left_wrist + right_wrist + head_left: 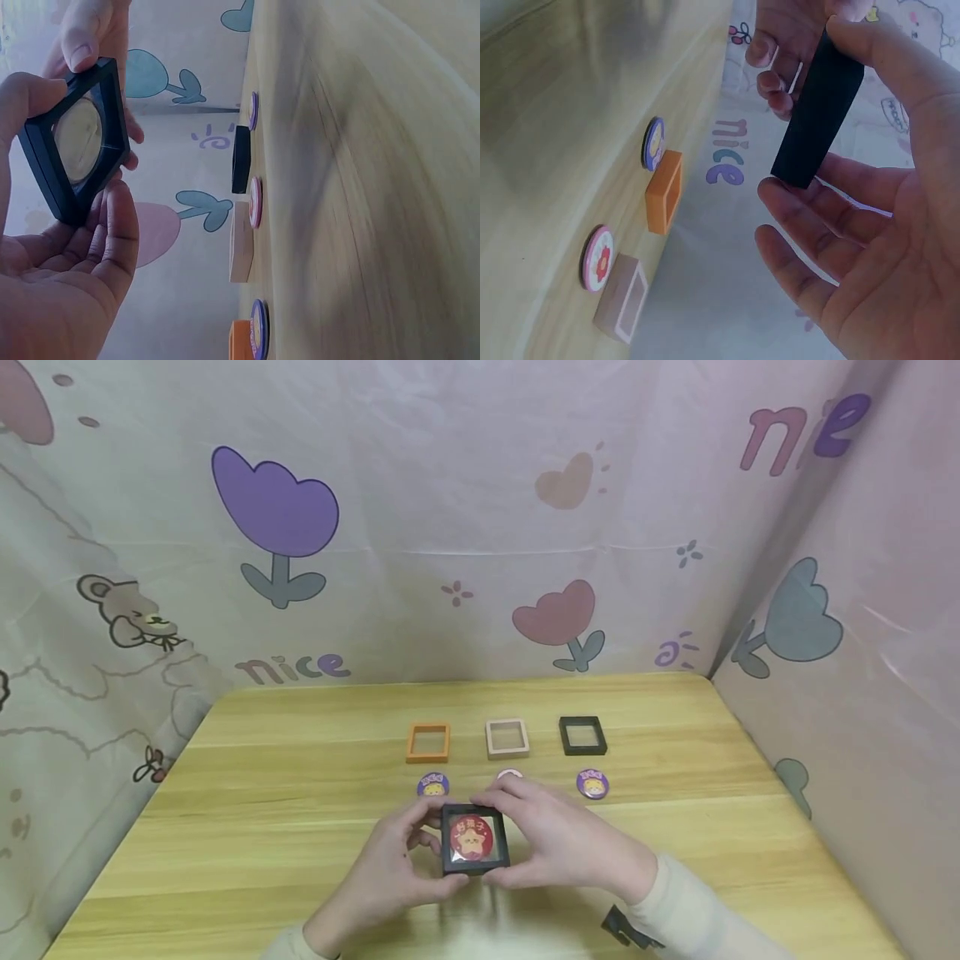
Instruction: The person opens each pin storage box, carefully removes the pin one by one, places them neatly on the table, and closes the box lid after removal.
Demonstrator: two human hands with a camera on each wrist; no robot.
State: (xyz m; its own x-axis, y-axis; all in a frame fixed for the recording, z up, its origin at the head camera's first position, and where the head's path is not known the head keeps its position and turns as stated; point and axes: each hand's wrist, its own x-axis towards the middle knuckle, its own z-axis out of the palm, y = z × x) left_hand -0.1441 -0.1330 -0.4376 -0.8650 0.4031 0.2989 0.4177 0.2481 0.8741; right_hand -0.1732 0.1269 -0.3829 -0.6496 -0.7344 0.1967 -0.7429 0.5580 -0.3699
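A square black display frame is held up over the table between both hands, its see-through window facing up toward the head. Inside the window sits a round red badge with a yellow star figure. My left hand grips the frame's left side, thumb at its near edge. My right hand grips the opposite side, thumb near the lower corner and index finger at the far edge. From the left wrist view, the badge's pale back shows through the window. The right wrist view shows the frame edge-on.
Farther back stand an orange frame, a pale pink frame and another black frame. Before them lie a purple badge, a pink-rimmed badge and another purple badge. A black object shows by the right sleeve.
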